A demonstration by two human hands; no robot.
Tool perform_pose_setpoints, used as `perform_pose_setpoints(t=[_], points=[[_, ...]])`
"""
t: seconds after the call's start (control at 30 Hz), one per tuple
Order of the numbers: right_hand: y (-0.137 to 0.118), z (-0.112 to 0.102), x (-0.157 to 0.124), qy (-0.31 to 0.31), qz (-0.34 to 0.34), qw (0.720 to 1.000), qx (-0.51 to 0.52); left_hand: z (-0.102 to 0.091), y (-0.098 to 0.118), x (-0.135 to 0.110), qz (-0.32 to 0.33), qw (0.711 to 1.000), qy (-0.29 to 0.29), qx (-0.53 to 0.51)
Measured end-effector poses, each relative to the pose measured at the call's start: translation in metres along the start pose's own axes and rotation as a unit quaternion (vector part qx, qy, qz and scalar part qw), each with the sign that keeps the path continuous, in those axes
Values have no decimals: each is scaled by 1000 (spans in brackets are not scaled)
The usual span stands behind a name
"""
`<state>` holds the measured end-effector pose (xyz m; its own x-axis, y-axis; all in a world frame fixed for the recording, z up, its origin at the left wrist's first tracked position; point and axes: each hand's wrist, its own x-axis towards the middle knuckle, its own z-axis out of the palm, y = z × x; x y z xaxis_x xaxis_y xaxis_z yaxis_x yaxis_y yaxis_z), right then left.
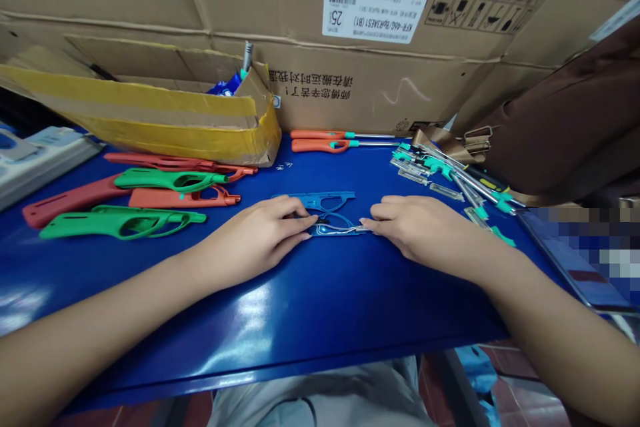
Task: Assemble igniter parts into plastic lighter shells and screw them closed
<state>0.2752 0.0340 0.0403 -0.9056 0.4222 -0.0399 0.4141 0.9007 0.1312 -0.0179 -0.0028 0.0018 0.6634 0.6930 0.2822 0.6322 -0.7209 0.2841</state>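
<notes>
A blue lighter shell half [334, 232] lies on the table between my hands, with thin white wires and a small black part inside it. My left hand [267, 230] pinches the shell's left end near the black part. At the other end, the fingers of my right hand [415, 230] are closed together where the white wires [345, 229] run out; they hide the wire ends. Just behind lies a second blue shell half [325, 201], its left end partly covered by my left hand.
Green lighter shells [125, 222] and red ones [80, 200] lie at left. Two orange lighters [320, 145] lie behind. Lighter rods and clear fuel tanks [447, 192] are heaped at right, near a brown bag [565, 120]. A yellow-taped carton [190, 123] stands at back left.
</notes>
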Motion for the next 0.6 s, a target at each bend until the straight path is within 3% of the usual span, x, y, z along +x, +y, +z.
perform_pose_setpoints(t=[0.1, 0.23, 0.4, 0.5, 0.6], points=[[-11, -1, 0, -2, 0, 1000, -21, -1, -1, 0, -6, 1000, 0, 2], [-13, 2, 3, 7, 55, 995, 80, -3, -2, 1, -3, 1000, -2, 8], [-2, 12, 10, 80, 97, 943, 309, -3, -2, 2, 13, 1000, 5, -8], [-1, 14, 11, 100, 128, 921, 354, -1, 0, 2, 14, 1000, 9, -16], [-4, 12, 11, 87, 112, 928, 344, 1, 2, 2, 15, 1000, 15, -13]])
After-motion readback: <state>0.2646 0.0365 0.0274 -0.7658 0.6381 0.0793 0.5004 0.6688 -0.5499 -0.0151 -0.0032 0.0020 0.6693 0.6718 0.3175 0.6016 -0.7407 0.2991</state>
